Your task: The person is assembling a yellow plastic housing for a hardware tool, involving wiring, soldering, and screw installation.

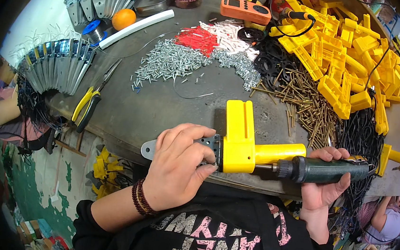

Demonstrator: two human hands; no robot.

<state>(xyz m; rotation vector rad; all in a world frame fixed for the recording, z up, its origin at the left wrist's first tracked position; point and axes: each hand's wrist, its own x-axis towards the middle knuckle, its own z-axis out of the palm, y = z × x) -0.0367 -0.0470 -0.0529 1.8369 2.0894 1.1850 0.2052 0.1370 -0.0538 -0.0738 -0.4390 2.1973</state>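
Note:
My left hand [180, 159] is closed round a grey metal plate [148, 149] with a rounded, holed end, which joins a yellow plastic housing [238, 152] at a dark perforated part. Out of the housing a tall block points away from me and a yellow tube [281, 152] runs to the right. My right hand [320, 195] grips a dark green electric screwdriver [331, 172] lying level. Its bit reaches leftward to the housing's near right side, below the tube; the tip is hidden there. The left fingertips press near the plate's joint with the housing.
Silver screws [167, 62], red sleeves [197, 40], long brass-coloured screws [309, 101] and yellow housings [339, 51] lie in piles. Pliers [90, 99], a solder spool [94, 31], an orange [123, 19], metal blades [60, 65], an orange meter [245, 10] and black cables [358, 134] surround the work.

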